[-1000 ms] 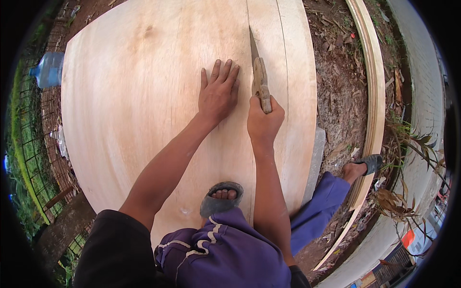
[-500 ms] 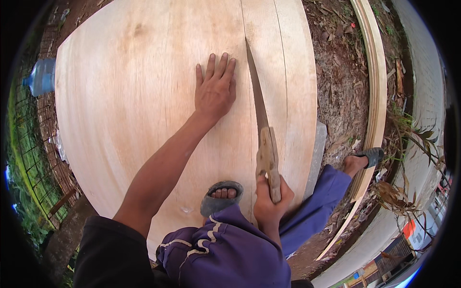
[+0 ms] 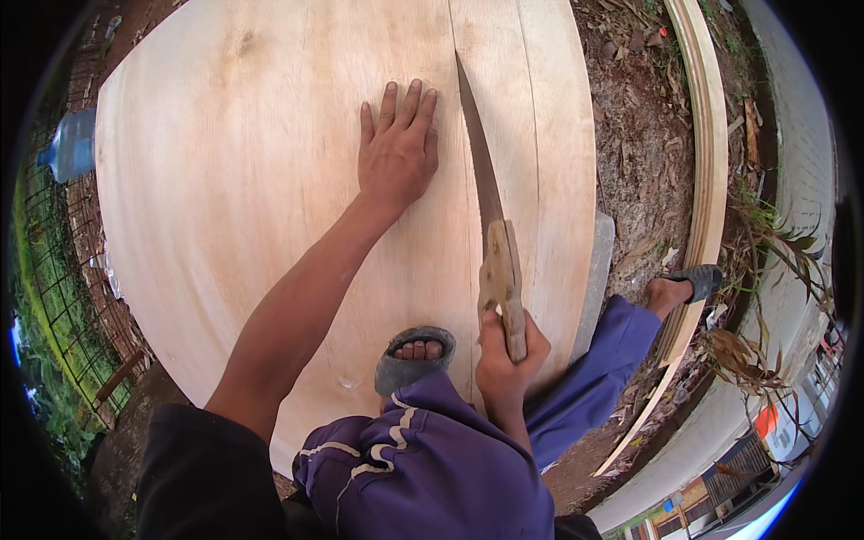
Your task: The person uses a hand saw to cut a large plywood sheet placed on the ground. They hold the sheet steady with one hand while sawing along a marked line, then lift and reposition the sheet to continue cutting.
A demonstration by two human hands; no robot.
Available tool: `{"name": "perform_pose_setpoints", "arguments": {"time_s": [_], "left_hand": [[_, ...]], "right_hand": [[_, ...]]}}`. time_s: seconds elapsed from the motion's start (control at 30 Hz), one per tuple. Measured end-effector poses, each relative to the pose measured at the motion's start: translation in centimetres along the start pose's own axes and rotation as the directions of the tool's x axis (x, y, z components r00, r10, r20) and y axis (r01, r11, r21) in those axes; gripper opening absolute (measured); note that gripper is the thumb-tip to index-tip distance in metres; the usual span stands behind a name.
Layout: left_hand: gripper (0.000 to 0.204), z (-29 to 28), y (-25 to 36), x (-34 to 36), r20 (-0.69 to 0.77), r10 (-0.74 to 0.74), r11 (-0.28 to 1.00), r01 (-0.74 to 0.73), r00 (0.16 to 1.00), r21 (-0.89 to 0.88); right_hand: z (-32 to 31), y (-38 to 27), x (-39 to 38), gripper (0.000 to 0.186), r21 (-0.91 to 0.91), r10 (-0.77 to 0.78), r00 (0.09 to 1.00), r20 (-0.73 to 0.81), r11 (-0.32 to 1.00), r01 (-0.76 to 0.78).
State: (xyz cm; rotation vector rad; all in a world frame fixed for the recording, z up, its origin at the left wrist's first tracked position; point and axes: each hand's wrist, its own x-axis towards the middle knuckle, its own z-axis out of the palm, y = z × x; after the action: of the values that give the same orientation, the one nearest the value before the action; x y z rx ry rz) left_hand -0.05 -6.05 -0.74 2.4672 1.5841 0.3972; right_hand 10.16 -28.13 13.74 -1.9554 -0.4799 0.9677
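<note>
My right hand (image 3: 509,364) is closed around the wooden handle of a handsaw (image 3: 486,184). Its dark blade points away from me and tapers to a tip that meets a cut line in a pale plywood sheet (image 3: 225,180). To the left of the blade, my left hand (image 3: 399,148) lies flat on the sheet with its fingers stretched forward. A second thin line runs along the plywood to the right of the saw. My sandalled foot (image 3: 416,353) stands on the sheet near me, and how deep the teeth sit in the wood is hard to see.
My other foot (image 3: 670,297) is off to the right, by long pale wood strips (image 3: 711,135) on the ground. A grey block (image 3: 594,279) shows under the sheet's right edge. A blue plastic bottle (image 3: 72,147) and wire mesh (image 3: 63,297) are at the left.
The whole view has shifted slightly, so most things appear a little higher. Against the board, the saw and my right hand have hardly moved. My left hand stays flat in place.
</note>
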Motion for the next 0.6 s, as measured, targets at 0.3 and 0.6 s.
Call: {"name": "perform_pose_setpoints", "arguments": {"time_s": [0.3, 0.6], "left_hand": [[0.046, -0.2, -0.3, 0.3, -0.001, -0.015, 1.000, 0.015, 1.000, 0.017], [0.045, 0.0, -0.2, 0.0, 0.016, 0.005, 1.000, -0.005, 1.000, -0.001]], "right_hand": [[-2.7, -0.3, -3.0, 0.026, -0.208, -0.037, 0.997, 0.062, 0.977, 0.049], [6.6, -1.0, 8.7, 0.029, 0.002, -0.091, 0.994, 0.059, 0.996, 0.091]]}}
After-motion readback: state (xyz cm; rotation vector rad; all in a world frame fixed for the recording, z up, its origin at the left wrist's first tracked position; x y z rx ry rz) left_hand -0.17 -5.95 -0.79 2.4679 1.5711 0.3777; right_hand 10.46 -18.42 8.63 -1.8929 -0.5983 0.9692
